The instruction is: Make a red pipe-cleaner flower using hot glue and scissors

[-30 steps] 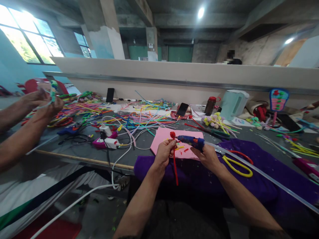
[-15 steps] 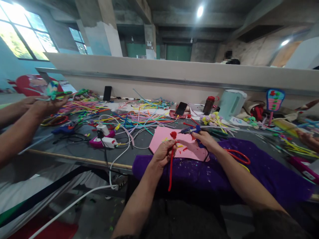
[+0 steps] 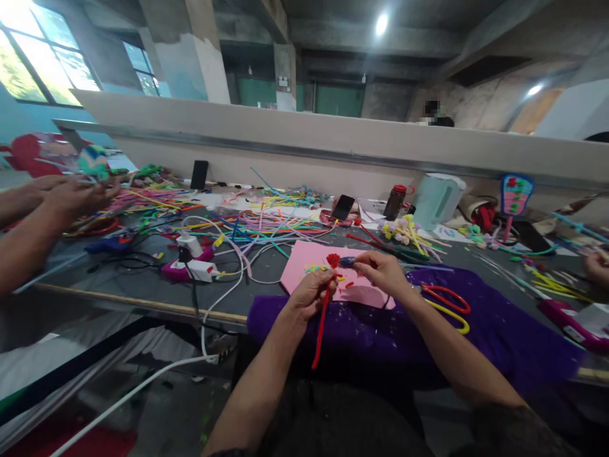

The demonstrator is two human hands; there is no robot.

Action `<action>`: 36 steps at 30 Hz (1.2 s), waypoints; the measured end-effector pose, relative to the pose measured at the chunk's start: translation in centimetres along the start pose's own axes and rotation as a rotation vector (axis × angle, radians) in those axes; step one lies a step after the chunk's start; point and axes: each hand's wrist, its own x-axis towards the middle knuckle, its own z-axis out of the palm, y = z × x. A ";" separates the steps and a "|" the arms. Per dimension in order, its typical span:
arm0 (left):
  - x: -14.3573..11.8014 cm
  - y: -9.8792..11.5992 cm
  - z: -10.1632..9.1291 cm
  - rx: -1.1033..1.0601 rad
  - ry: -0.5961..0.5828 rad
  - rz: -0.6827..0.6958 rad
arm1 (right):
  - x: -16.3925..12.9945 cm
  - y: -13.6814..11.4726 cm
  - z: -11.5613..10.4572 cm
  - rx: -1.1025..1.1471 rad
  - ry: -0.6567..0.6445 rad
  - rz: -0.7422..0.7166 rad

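My left hand (image 3: 311, 293) is closed in a pinch around a red pipe cleaner (image 3: 321, 333), whose long end hangs below the fingers. A small, fuzzy red flower-like bunch (image 3: 333, 260) stands above that pinch. To its right, the thumb and fingers of my right hand (image 3: 378, 271) are closed on the end of a dark blue glue gun (image 3: 347, 261), of which only a short part shows beside the red bunch. Under both hands lies a pink sheet (image 3: 299, 260) with small red and yellow scraps on it.
A purple cloth (image 3: 276, 314) covers the table's front edge, with red-handled scissors (image 3: 447, 298) on it. Left are a power strip (image 3: 190, 270), cables and piled pipe cleaners (image 3: 266, 222). Behind stand a bottle (image 3: 397, 202) and pale green jug (image 3: 438, 200). Other people's hands (image 3: 80, 197) work at both sides.
The glue gun in my right hand has turned and come down beside the red bunch; its nozzle no longer shows. My left hand keeps its pinch. The view has shifted slightly.
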 end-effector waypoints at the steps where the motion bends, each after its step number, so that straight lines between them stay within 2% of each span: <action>1: 0.0 0.0 0.0 0.014 -0.009 0.003 | -0.2 -0.9 0.1 0.147 -0.049 -0.030; 3: 0.1 -0.1 0.0 0.041 -0.024 0.018 | -0.5 -2.2 0.4 0.337 -0.094 -0.061; 5: 0.1 -0.1 0.1 0.061 -0.030 0.036 | -0.6 -2.8 0.9 0.401 -0.108 -0.089; 11: 0.2 -0.3 0.1 0.110 -0.014 0.057 | -0.5 -2.7 1.5 0.289 -0.072 -0.164; 19: 0.2 -0.3 0.1 0.109 0.029 0.048 | 0.0 -1.9 0.0 0.426 -0.100 0.012; 23: 0.4 -0.5 0.0 0.146 0.050 0.049 | 0.3 -1.2 -0.4 0.442 -0.107 0.030; 26: 0.4 -0.5 0.2 0.198 0.085 0.030 | 0.7 -1.1 -1.1 0.387 -0.127 -0.034; 30: 0.2 -0.4 0.5 0.276 0.115 -0.006 | 1.8 -1.5 -2.8 0.221 -0.193 -0.198; 33: 0.1 -0.3 0.6 0.297 0.100 -0.020 | 2.7 -1.8 -3.6 0.149 -0.244 -0.324; 36: 0.1 -0.2 0.6 0.311 0.072 -0.028 | 3.2 -1.6 -3.5 0.140 -0.281 -0.429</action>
